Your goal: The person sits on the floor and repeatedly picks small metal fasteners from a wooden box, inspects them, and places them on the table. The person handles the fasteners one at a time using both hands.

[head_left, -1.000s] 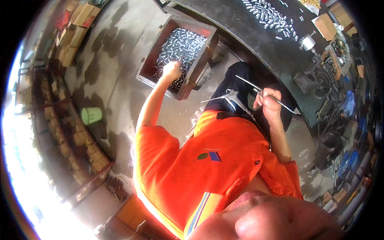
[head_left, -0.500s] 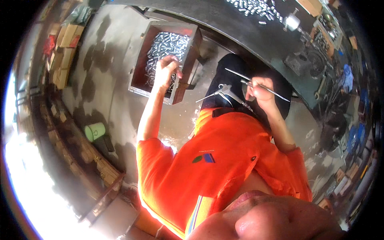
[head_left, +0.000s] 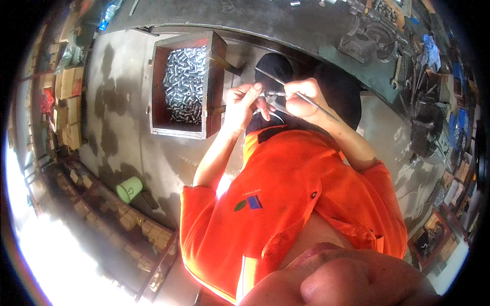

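Orange shirt [head_left: 301,204]: nearest the camera, filling the lower middle; both bare forearms run from it toward the far side.
Left hand [head_left: 244,104]: just beyond the shirt's far edge; its fingers [head_left: 251,93] are pinched together on a small metal piece [head_left: 270,94], which points right toward the other hand.
Right hand [head_left: 302,98]: just right of the left hand, almost touching it; fingers closed around a thin metal rod [head_left: 316,104].
Rod axis: slanted, from far left to near right; its far-left end meets the small metal piece between the two hands.
Key relation: the piece lies between the two thumbs, held by the left hand, the rod tip entering from the right.
Wooden box [head_left: 185,127]: just left of the left hand, on the floor, heaped with silvery metal cylinders [head_left: 185,84].
Green cup [head_left: 129,189]: on the floor, near left, well apart from the hands.
Tabletop [head_left: 286,25]: farthest, a dark curved band carrying tools at far right.
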{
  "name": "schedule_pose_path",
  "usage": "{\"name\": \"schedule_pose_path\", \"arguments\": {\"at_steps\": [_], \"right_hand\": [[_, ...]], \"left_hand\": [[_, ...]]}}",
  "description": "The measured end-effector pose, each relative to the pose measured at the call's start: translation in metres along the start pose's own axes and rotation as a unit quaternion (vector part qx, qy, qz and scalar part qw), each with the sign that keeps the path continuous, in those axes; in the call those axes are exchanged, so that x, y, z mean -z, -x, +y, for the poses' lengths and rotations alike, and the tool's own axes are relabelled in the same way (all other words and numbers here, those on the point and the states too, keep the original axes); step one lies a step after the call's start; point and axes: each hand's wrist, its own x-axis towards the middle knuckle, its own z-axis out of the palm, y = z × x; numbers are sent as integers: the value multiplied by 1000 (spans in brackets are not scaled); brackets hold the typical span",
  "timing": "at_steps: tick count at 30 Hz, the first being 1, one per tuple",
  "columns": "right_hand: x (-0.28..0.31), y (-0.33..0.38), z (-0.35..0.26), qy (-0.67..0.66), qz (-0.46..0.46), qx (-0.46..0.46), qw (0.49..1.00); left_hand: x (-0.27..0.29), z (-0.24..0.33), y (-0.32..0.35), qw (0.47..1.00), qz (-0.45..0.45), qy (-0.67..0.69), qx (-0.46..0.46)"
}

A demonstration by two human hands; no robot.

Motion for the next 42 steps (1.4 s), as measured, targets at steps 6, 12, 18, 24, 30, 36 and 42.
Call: {"name": "schedule_pose_path", "arguments": {"at_steps": [6,12,18,24,30,36,42], "right_hand": [[-2,0,-7,13,1,80,997],[-10,5,16,29,52,43,997],[-4,6,9,-12,35,-19,999],[10,19,-10,-141,-7,-54,989],[9,20,-23,-122,-46,-8,991],[11,15,-27,-108,-57,-81,989],[-6,-4,-7,-134,-88,-70,985]], "left_hand": [[-15,15,6,983,10,-166,-71],[-22,20,2,979,-26,-174,-107],[-10,19,-4,983,-58,-165,-53],[23,18,-20,786,92,-553,-260],[23,17,-18,737,88,-611,-275],[22,24,-18,699,72,-636,-320],[10,16,-20,660,-4,-662,-355]]}}
